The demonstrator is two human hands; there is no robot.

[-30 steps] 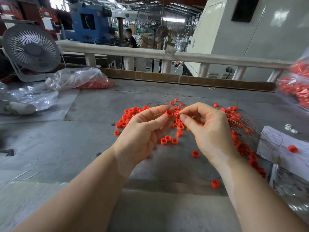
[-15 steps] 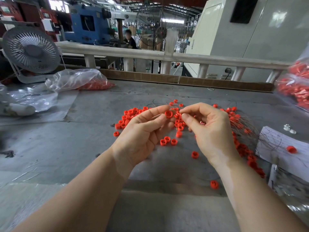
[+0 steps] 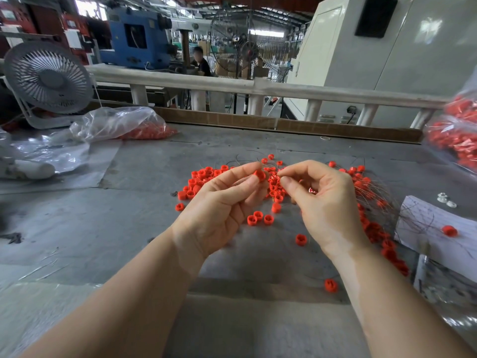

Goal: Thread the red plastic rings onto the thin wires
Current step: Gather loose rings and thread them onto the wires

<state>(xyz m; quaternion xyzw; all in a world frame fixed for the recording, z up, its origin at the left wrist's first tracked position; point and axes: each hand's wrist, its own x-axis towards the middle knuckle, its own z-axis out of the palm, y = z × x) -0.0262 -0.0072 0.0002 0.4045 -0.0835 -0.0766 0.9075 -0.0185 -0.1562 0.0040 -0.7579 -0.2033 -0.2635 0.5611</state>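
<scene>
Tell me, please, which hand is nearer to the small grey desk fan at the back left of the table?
Left. The left hand, pinching a red plastic ring, sits mid-table on the side of the small grey desk fan; the right hand lies beyond it, farther away.

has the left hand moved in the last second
No. The left hand still pinches a red ring at the same spot, just above the three loose rings on the table.
</scene>
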